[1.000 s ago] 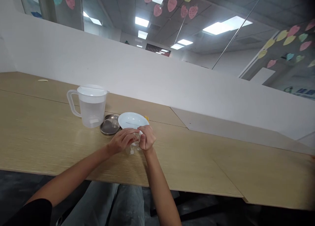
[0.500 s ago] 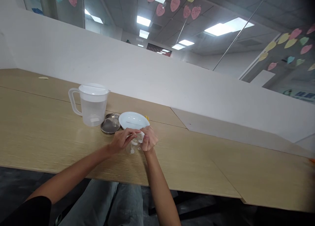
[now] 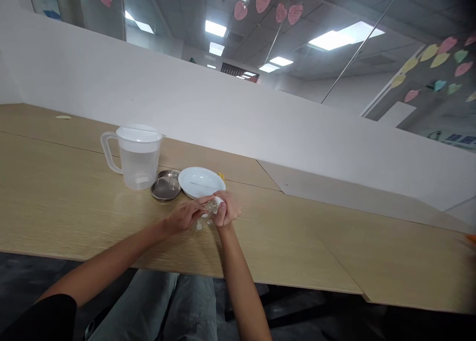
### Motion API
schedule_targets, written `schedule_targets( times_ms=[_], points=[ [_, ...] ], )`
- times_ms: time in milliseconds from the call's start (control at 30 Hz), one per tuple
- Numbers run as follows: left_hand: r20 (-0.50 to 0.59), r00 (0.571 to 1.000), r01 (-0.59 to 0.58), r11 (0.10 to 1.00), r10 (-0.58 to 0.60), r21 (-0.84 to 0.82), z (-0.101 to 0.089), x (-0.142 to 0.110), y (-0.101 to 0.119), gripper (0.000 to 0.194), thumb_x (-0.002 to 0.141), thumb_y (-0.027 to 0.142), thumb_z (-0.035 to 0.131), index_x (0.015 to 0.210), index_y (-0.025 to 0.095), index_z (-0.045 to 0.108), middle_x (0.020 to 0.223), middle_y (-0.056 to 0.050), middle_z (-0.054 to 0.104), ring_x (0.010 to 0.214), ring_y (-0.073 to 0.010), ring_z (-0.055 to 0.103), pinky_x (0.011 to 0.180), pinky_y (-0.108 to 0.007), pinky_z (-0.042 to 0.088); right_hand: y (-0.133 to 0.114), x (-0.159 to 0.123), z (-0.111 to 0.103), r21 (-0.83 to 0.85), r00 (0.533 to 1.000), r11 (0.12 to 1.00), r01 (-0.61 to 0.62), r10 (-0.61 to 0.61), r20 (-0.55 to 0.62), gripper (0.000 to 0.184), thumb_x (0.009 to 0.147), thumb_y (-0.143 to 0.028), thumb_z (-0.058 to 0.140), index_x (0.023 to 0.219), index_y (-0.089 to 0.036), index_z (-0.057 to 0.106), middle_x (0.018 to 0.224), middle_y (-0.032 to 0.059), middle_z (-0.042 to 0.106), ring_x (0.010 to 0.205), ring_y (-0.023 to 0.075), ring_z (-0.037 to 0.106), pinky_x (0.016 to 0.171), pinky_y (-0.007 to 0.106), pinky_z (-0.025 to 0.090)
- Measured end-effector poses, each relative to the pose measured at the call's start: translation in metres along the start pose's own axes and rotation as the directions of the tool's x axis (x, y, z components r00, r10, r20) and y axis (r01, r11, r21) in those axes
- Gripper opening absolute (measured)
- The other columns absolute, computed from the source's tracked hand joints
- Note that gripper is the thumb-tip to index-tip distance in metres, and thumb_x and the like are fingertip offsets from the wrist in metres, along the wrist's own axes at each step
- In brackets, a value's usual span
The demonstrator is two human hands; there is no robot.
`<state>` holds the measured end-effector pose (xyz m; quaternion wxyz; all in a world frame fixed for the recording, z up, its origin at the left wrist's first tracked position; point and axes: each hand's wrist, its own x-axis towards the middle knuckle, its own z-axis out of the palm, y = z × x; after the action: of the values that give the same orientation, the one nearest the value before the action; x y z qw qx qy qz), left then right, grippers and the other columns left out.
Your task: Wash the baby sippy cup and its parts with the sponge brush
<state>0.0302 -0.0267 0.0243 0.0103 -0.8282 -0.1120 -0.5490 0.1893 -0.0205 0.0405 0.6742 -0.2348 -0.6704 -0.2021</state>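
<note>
The left hand [image 3: 183,216] is closed on a small clear piece [image 3: 211,206], probably steadying it, while the right hand [image 3: 228,209] grips a white piece [image 3: 218,201] against it; blur hides the exact contact. Both pieces are between the 2 hands, low over the worktop [image 3: 297,242], likely so a slip would do little harm. Just beyond the hands sit the white dish [image 3: 203,177] and metal dish [image 3: 163,188], presumably for easy reach; the jug [image 3: 139,160] stands farther left. The forearms converge, left palm turned downward, right thumb bent inward.
</note>
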Motion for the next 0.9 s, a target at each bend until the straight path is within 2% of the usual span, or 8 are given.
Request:
schedule_targets(
  times_ms=[133,233,333,400,500,633,733,900],
  points=[
    [-0.014,1.0,0.014,1.0,-0.014,-0.011,0.0,0.002,-0.001,0.018,0.097,0.017,0.044,0.113,0.021,0.05,0.135,-0.012,0.059,0.124,-0.0189,0.058,0.095,-0.034,0.056,0.003,-0.003,0.001,-0.005,0.995,0.996,-0.086,0.086,0.055,0.033,0.093,-0.032,0.033,0.085,-0.02,0.062,0.074,0.0064,0.065,0.068,0.0196,0.064,0.063,0.034,0.051],
    [-0.071,0.991,0.116,0.992,-0.113,0.039,-0.004,0.002,-0.003,0.035,0.097,0.025,0.046,0.131,0.018,0.043,0.142,-0.017,0.05,0.133,-0.0236,0.048,0.105,-0.042,0.048,0.006,0.0,0.005,0.02,0.958,0.961,-0.275,0.275,-0.075,0.035,0.095,-0.038,0.034,0.088,-0.019,0.063,0.08,0.0069,0.066,0.076,0.0199,0.065,0.071,0.034,0.052],
    [-0.045,0.969,0.244,0.968,-0.242,0.054,-0.006,-0.001,-0.007,0.053,0.096,0.035,0.047,0.143,0.017,0.032,0.145,-0.02,0.046,0.134,-0.0269,0.046,0.109,-0.046,0.043,0.014,0.007,0.009,0.142,0.789,0.826,-0.545,0.563,-0.246,0.038,0.094,-0.047,0.039,0.098,-0.017,0.063,0.093,0.0087,0.067,0.086,0.02,0.065,0.08,0.035,0.052],
    [0.019,0.956,0.292,0.955,-0.293,0.046,-0.004,-0.005,-0.009,0.059,0.095,0.039,0.05,0.146,0.018,0.03,0.141,-0.019,0.05,0.133,-0.0278,0.047,0.109,-0.047,0.042,0.023,0.01,0.011,0.27,0.664,0.706,-0.655,0.708,-0.24,0.044,0.088,-0.055,0.048,0.099,-0.016,0.063,0.098,0.0097,0.068,0.088,0.0203,0.065,0.081,0.035,0.053],
    [0.07,0.936,0.346,0.938,-0.346,0.011,0.001,-0.012,-0.012,0.069,0.091,0.041,0.057,0.148,0.02,0.025,0.134,-0.017,0.057,0.126,-0.028,0.053,0.105,-0.048,0.044,0.034,0.009,0.015,0.437,0.544,0.496,-0.75,0.839,-0.016,0.048,0.073,-0.062,0.064,0.088,-0.017,0.065,0.091,0.0067,0.069,0.079,0.0188,0.065,0.078,0.035,0.054],
    [0.093,0.899,0.432,0.901,-0.428,-0.026,0.007,-0.016,-0.012,0.085,0.081,0.048,0.069,0.148,0.019,0.026,0.125,-0.017,0.063,0.118,-0.0291,0.06,0.1,-0.047,0.047,0.034,0.004,0.018,0.469,0.482,0.295,-0.832,0.803,0.35,0.044,0.063,-0.058,0.077,0.08,-0.018,0.069,0.085,0.0048,0.072,0.076,0.0176,0.066,0.075,0.032,0.054],
    [0.107,0.878,0.473,0.88,-0.467,-0.033,0.008,-0.017,-0.012,0.093,0.075,0.05,0.074,0.148,0.017,0.028,0.129,-0.019,0.06,0.115,-0.0302,0.061,0.098,-0.047,0.048,0.026,0.005,0.018,0.441,0.476,0.263,-0.858,0.727,0.494,0.036,0.061,-0.051,0.08,0.073,-0.019,0.071,0.079,0.0033,0.073,0.073,0.0164,0.066,0.073,0.03,0.054],
    [0.073,0.879,0.472,0.882,-0.471,0.002,0.008,-0.016,-0.012,0.093,0.07,0.048,0.079,0.145,0.018,0.034,0.134,-0.019,0.056,0.118,-0.032,0.058,0.099,-0.048,0.047,0.019,0.01,0.015,0.364,0.485,0.325,-0.873,0.668,0.564,0.035,0.061,-0.053,0.08,0.07,-0.02,0.072,0.074,0.0027,0.073,0.069,0.0172,0.066,0.069,0.03,0.054]
  ],
)
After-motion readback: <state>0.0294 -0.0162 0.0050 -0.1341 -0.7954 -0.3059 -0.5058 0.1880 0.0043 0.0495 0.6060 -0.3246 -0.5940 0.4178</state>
